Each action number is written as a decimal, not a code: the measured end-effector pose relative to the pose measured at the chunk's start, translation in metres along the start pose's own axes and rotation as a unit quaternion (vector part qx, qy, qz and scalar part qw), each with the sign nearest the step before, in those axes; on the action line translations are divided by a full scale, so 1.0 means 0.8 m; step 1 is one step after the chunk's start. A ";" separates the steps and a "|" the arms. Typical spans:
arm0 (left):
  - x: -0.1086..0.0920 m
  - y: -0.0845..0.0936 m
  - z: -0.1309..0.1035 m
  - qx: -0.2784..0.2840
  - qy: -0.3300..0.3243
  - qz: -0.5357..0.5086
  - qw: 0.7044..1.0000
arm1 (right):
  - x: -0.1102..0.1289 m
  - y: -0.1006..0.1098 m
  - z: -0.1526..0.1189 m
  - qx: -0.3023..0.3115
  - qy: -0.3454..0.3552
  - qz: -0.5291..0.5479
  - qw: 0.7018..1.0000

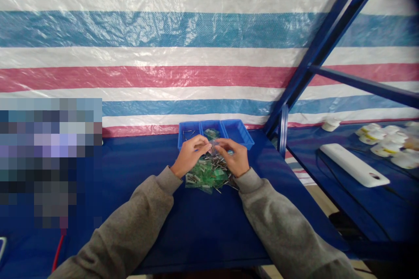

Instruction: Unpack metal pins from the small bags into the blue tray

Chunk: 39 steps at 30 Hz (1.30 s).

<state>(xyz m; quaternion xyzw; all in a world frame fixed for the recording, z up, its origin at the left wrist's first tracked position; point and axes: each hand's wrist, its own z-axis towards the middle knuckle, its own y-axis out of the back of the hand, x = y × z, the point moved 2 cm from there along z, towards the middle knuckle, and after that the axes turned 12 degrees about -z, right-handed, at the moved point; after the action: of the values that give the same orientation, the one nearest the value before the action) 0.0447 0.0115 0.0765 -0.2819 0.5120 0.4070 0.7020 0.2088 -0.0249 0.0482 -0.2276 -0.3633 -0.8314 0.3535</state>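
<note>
From my remote seat I am scanning from the left, where a red cord is trailing over the blue table and tabletop is stretching toward the left sleeve, giving that elbow room. The left hand is pinching with thumb and forefinger at a small clear bag, which is hanging just above a pile of green bags and metal pins; I cannot tell what it is holding. Behind, a three-part blue tray is sitting along the table's far edge, close beyond the knuckles. The right hand is pinching the same bag, its fingertips closing on the other side. Farther right, the table's side edge is slanting toward me, a blue frame is rising at the far corner, and beyond a gap a second table is carrying a white case.
</note>
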 end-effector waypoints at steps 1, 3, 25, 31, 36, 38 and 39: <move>0.001 0.000 0.000 0.000 0.007 -0.015 1.000 | -0.001 -0.001 -0.001 0.007 -0.010 0.012 1.000; 0.002 0.002 0.002 -0.006 0.012 -0.044 0.999 | -0.002 -0.001 -0.002 0.021 -0.022 0.040 0.999; 0.010 0.004 0.003 -0.003 0.034 0.015 0.999 | 0.005 0.003 -0.002 -0.012 0.018 -0.012 1.000; 0.012 0.006 0.003 -0.049 0.046 -0.076 0.995 | 0.010 0.002 -0.002 0.003 0.120 -0.038 0.992; 0.011 0.003 0.004 -0.031 0.036 -0.092 0.995 | 0.009 0.000 -0.002 -0.004 0.119 -0.054 0.991; 0.009 0.003 0.004 -0.026 0.036 -0.064 0.997 | 0.009 0.001 -0.001 -0.017 0.104 -0.058 0.993; 0.007 0.003 0.003 -0.028 0.032 -0.048 0.998 | 0.008 0.001 0.000 -0.021 0.094 -0.059 0.994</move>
<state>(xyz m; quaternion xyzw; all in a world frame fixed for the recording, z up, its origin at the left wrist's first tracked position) 0.0446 0.0167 0.0720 -0.3386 0.5084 0.3774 0.6960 0.2051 -0.0285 0.0527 -0.1341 -0.3240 -0.8760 0.3311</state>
